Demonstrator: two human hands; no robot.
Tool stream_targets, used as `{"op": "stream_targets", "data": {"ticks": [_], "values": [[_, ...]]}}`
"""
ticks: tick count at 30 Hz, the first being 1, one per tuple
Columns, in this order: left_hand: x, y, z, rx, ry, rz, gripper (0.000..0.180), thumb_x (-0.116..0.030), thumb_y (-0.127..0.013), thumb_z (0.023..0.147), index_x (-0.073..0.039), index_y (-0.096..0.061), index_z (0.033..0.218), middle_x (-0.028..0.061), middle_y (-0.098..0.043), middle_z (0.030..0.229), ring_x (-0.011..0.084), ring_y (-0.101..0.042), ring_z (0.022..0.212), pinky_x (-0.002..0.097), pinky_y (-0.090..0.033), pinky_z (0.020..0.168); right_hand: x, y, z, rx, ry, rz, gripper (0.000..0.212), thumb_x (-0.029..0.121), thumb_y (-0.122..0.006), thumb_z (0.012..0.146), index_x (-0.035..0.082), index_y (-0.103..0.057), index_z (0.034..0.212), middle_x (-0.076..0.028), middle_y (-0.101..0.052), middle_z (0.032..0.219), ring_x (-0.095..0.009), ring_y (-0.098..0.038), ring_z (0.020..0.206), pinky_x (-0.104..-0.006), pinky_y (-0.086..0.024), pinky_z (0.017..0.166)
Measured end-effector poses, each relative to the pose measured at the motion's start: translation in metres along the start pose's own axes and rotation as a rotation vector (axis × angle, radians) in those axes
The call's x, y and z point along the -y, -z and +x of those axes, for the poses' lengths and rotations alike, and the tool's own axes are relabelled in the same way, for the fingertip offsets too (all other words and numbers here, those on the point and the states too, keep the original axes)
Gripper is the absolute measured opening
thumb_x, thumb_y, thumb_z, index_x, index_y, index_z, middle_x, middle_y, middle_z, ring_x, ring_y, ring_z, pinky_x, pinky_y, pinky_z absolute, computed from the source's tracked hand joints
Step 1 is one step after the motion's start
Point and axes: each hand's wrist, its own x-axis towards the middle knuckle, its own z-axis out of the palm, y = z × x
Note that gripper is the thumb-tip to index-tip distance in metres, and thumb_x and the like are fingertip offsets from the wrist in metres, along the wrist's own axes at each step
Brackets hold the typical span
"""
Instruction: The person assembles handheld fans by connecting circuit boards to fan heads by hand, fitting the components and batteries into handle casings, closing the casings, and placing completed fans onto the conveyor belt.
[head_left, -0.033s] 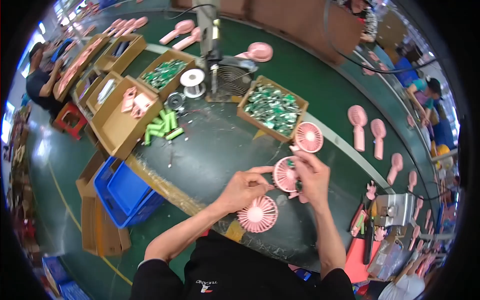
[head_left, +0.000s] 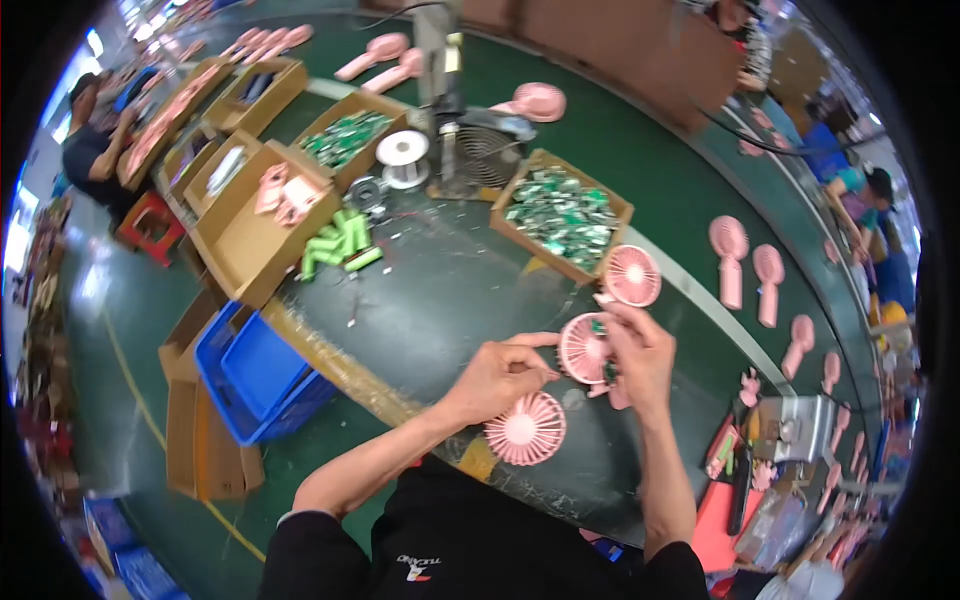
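Observation:
My right hand (head_left: 643,362) is closed on a pink handheld fan (head_left: 584,347), gripping its right side. Bits of green circuit board show beside the fingers on this fan. Against its left edge reaches the index finger of my left hand (head_left: 497,380). The left thumb and another finger are pinched together beside the fan; whatever is between them is too small to make out. Just below my left hand lies a round pink fan grille (head_left: 525,428). Another round pink fan part (head_left: 632,276) rests beyond my right hand, touching or close to the circuit board box.
A cardboard box of green circuit boards (head_left: 498,222) stands ahead. Left of it are a solder wire spool (head_left: 403,148), green battery cells (head_left: 340,240) and a box with pink parts (head_left: 232,262). Pliers and a black-handled tool (head_left: 739,490) lie right. Pink fans (head_left: 730,262) line the belt.
The whole scene has shifted slightly to the right in the picture. Both hands keep the same pose around the pink fan.

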Motion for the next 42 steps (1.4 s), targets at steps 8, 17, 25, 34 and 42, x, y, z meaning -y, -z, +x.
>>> {"op": "stream_targets", "data": {"ticks": [8,17,25,34,42], "values": [[0.005,0.048,-0.077,-0.266,0.108,-0.137,0.013,-0.001,-0.061,0.087,0.009,-0.070,0.088,0.0195,-0.065,0.113,0.0179,-0.068,0.088,0.0297,-0.055,0.082,0.027,-0.044,0.008,0.275,0.496,-0.388,0.018,-0.002,-0.068,0.080,-0.001,-0.069,0.098,-0.008,-0.067,0.089,-0.014,-0.062,0.076,-0.0260,-0.048,0.066],[0.007,0.079,-0.107,-0.506,0.078,-0.225,0.011,0.003,-0.058,0.088,0.009,-0.067,0.086,0.0175,-0.063,0.109,0.0196,-0.069,0.084,0.0291,-0.057,0.079,0.012,-0.143,0.050,0.701,0.987,-0.746,0.014,0.005,-0.068,0.076,0.004,-0.062,0.088,-0.009,-0.055,0.083,-0.028,-0.056,0.084,-0.0391,-0.050,0.068],[0.008,0.078,-0.104,-0.521,0.022,-0.287,0.011,0.003,-0.058,0.087,0.009,-0.068,0.085,0.0170,-0.065,0.103,0.0180,-0.067,0.081,0.0285,-0.057,0.074,0.027,-0.175,0.048,0.879,1.320,-1.035,0.011,0.009,-0.062,0.071,0.000,-0.066,0.071,-0.014,-0.063,0.079,-0.028,-0.060,0.083,-0.0362,-0.053,0.059],[0.014,0.084,-0.103,-0.522,-0.017,-0.354,0.011,0.002,-0.060,0.087,0.009,-0.067,0.085,0.0175,-0.065,0.102,0.0184,-0.067,0.078,0.0285,-0.057,0.069,0.029,-0.178,0.056,0.947,1.404,-1.056,0.014,0.011,-0.061,0.072,-0.002,-0.065,0.072,-0.012,-0.061,0.077,-0.026,-0.060,0.083,-0.0370,-0.052,0.059],[0.005,0.084,-0.100,-0.530,-0.041,-0.330,0.010,0.002,-0.060,0.087,0.010,-0.067,0.085,0.0184,-0.063,0.110,0.0190,-0.068,0.080,0.0291,-0.057,0.072,0.041,-0.159,0.052,0.585,1.147,-0.523,0.010,0.001,-0.069,0.071,0.003,-0.062,0.078,-0.007,-0.058,0.075,-0.025,-0.058,0.073,-0.0345,-0.049,0.058]]}}
